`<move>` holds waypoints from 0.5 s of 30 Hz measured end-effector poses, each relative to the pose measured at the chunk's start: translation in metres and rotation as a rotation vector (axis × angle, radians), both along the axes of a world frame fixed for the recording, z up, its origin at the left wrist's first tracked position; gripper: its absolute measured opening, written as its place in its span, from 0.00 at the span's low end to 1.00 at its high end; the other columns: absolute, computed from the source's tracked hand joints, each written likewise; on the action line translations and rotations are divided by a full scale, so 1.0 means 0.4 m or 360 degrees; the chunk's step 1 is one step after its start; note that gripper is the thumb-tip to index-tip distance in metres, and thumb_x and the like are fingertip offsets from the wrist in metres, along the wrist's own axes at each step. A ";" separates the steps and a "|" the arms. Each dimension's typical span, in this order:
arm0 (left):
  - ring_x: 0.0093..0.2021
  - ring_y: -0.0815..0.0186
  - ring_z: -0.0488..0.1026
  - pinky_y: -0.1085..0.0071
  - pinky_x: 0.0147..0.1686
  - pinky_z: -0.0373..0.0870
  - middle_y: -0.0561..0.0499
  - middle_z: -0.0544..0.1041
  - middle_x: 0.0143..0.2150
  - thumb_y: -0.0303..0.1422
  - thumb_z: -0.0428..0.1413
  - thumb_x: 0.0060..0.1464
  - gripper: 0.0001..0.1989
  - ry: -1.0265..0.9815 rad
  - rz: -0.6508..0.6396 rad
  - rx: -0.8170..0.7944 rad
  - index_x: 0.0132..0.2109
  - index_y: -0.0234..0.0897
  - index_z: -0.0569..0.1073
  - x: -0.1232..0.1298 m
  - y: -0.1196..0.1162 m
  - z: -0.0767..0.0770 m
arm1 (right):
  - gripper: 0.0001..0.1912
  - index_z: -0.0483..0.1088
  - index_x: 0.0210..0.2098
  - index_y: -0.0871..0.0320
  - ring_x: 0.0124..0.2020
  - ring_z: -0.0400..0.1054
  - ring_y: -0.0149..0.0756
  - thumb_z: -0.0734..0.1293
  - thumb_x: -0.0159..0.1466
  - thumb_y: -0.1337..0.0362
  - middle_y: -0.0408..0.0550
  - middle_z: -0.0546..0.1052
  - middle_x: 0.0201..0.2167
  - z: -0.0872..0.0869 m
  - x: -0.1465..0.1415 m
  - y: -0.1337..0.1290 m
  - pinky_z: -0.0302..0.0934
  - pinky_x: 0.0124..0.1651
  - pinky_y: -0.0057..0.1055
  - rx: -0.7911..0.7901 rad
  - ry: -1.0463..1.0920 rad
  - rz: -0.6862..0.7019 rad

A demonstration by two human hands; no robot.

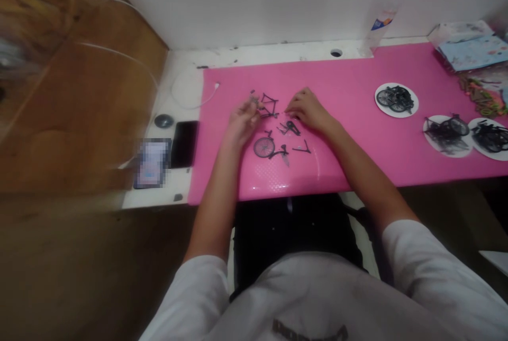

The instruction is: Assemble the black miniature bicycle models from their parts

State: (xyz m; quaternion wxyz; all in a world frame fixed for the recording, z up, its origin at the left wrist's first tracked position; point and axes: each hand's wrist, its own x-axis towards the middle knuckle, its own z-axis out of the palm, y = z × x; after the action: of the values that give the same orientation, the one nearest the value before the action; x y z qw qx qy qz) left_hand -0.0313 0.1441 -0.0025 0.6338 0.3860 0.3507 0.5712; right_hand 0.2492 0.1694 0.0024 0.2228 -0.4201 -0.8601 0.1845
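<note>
Dark parts of a miniature bicycle lie on a pink mat (337, 81). My left hand (243, 120) is at the left of the toy bicycle frame (269, 104), fingers curled together around something small and dark that I cannot make out. Across from it, my right hand (308, 110) has its fingertips pinched low over the mat; whatever is between them is too small to name. Below the hands are a black chain-guard-like piece (292, 128), a spoked toy wheel (264, 147) joined to a dark bar, and a thin angled part (302, 147).
White plates (413, 109) with more black bicycle parts stand on the right. Behind them are a clear bottle (381, 24) and a box (472, 47) beside colourful pieces. A white cable (194, 106), a black phone-like slab (184, 144) and a blurred-screen phone (152, 163) lie left.
</note>
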 end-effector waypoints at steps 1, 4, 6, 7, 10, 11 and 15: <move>0.23 0.76 0.61 0.77 0.22 0.60 0.46 0.88 0.42 0.33 0.78 0.57 0.11 0.0013 -0.0007 -0.0025 0.46 0.44 0.88 0.003 -0.004 0.007 | 0.11 0.88 0.51 0.54 0.63 0.66 0.61 0.73 0.76 0.60 0.61 0.84 0.54 0.004 0.002 -0.002 0.59 0.74 0.65 -0.0012 -0.0006 0.0013; 0.25 0.76 0.64 0.78 0.24 0.61 0.46 0.88 0.42 0.30 0.77 0.58 0.10 0.0014 -0.0044 -0.0038 0.46 0.43 0.88 0.011 -0.012 0.023 | 0.12 0.88 0.51 0.54 0.61 0.68 0.59 0.75 0.74 0.57 0.59 0.83 0.52 0.008 -0.002 -0.010 0.58 0.75 0.65 -0.0046 -0.0016 0.0067; 0.26 0.75 0.66 0.78 0.25 0.62 0.46 0.88 0.42 0.29 0.76 0.58 0.10 0.0005 -0.0035 -0.0040 0.46 0.42 0.88 0.016 -0.015 0.026 | 0.11 0.88 0.51 0.54 0.60 0.69 0.58 0.74 0.74 0.59 0.58 0.83 0.51 0.009 -0.007 -0.014 0.58 0.75 0.64 -0.0051 -0.0018 0.0101; 0.27 0.75 0.68 0.78 0.25 0.63 0.46 0.88 0.42 0.29 0.76 0.58 0.10 0.0003 -0.0018 -0.0042 0.46 0.42 0.88 0.018 -0.015 0.026 | 0.11 0.88 0.51 0.55 0.59 0.69 0.57 0.73 0.74 0.61 0.58 0.83 0.51 0.010 -0.009 -0.017 0.57 0.75 0.63 -0.0048 -0.0020 0.0112; 0.32 0.72 0.74 0.78 0.26 0.64 0.45 0.88 0.44 0.30 0.76 0.58 0.11 0.0029 0.0017 -0.0040 0.47 0.41 0.88 0.021 -0.017 0.019 | 0.12 0.88 0.51 0.55 0.58 0.70 0.57 0.70 0.76 0.64 0.58 0.83 0.50 0.019 -0.016 -0.026 0.58 0.73 0.62 -0.0026 -0.0024 0.0105; 0.32 0.71 0.75 0.77 0.26 0.64 0.44 0.88 0.45 0.31 0.77 0.58 0.12 0.0042 0.0012 -0.0033 0.48 0.41 0.88 0.021 -0.017 0.016 | 0.12 0.88 0.50 0.55 0.57 0.69 0.57 0.70 0.76 0.63 0.58 0.83 0.50 0.022 -0.020 -0.030 0.58 0.73 0.62 -0.0021 -0.0026 0.0106; 0.34 0.70 0.75 0.77 0.28 0.63 0.42 0.89 0.48 0.37 0.81 0.54 0.18 0.0022 -0.0055 0.0025 0.49 0.39 0.88 0.022 -0.019 0.005 | 0.11 0.87 0.47 0.55 0.59 0.66 0.58 0.72 0.76 0.59 0.58 0.84 0.48 0.024 -0.041 -0.046 0.59 0.70 0.59 0.0012 -0.0071 0.0108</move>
State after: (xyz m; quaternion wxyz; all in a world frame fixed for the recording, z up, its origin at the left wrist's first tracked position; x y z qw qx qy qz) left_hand -0.0225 0.1365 -0.0007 0.6381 0.4009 0.3440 0.5601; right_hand 0.2326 0.1510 0.0119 0.1988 -0.3937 -0.8794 0.1793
